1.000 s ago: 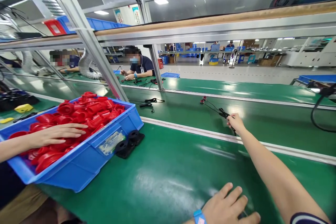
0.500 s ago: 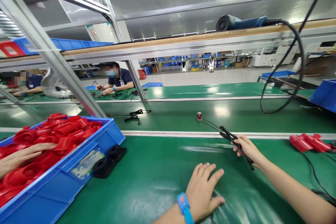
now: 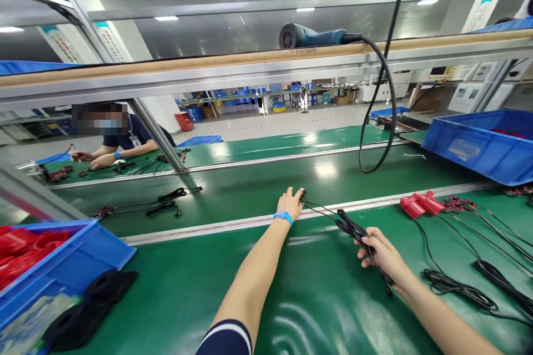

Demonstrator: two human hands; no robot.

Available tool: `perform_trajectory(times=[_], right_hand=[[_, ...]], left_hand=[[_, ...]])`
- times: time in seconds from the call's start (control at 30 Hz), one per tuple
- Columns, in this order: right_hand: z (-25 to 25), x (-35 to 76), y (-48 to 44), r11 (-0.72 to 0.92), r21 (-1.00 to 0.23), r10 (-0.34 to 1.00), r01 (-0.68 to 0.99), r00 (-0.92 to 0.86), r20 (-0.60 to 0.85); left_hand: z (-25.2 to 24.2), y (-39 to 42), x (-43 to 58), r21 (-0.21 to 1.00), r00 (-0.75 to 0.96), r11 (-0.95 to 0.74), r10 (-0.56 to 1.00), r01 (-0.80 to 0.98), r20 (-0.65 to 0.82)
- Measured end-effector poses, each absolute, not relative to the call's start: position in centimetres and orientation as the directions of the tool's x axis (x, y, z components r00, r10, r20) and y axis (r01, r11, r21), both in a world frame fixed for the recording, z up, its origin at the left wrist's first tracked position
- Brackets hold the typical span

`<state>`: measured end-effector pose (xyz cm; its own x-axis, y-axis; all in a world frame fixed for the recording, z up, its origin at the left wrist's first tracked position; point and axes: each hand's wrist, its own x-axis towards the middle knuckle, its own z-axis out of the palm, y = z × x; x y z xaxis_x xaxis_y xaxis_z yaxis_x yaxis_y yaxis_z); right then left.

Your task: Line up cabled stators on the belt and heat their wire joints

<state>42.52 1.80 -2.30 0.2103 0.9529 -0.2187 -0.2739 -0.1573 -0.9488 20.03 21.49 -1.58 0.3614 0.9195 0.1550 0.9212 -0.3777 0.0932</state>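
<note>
Stretched forward to the pale rail, my left hand point(image 3: 290, 205) wears a blue wristband. Its fingers close at the small red-and-silver component point(image 3: 303, 192), which they partly cover. Two thin black wires run from this component to a bundled black cable point(image 3: 352, 228). My right hand point(image 3: 381, 255) is wrapped round the bundle and holds it just above the green work surface. The cable's folded lower end hangs out below the fingers.
Red plastic housings point(image 3: 421, 203) and coiled black cables point(image 3: 460, 288) lie at right. A blue bin of red parts point(image 3: 104, 249) and black foam pieces point(image 3: 89, 308) are at left. A heat gun point(image 3: 316, 36) rests on the shelf; its cord loops down. A co-worker point(image 3: 125, 138) sits opposite.
My left hand has moved forward from the near surface to the component. My right hand still holds the cable. The view has turned right, and another person's hand at the red parts is out of sight.
</note>
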Motion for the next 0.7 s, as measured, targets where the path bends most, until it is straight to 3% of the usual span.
perform_trajectory(times=[0.27, 0.53, 0.7], right_hand=[[-1.9, 43.6, 2.5, -0.164, -0.912, 0.929, -0.375, 0.254, -0.271], [-2.4, 44.4, 3.1, -0.181, -0.906, 0.912, -0.383, 0.279, -0.300], [-0.8, 46.8, 2.9, -0.224, -0.924, 0.917, -0.311, 0.254, -0.308]], left_hand=[[-1.0, 25.0, 22.5, -0.122, 0.569, -0.562, 0.821, 0.818, 0.036], [0.3, 25.7, 22.9, -0.200, 0.487, -0.479, 0.873, 0.855, -0.008], [1.0, 20.9, 19.2, -0.178, 0.433, -0.422, 0.901, 0.889, 0.022]])
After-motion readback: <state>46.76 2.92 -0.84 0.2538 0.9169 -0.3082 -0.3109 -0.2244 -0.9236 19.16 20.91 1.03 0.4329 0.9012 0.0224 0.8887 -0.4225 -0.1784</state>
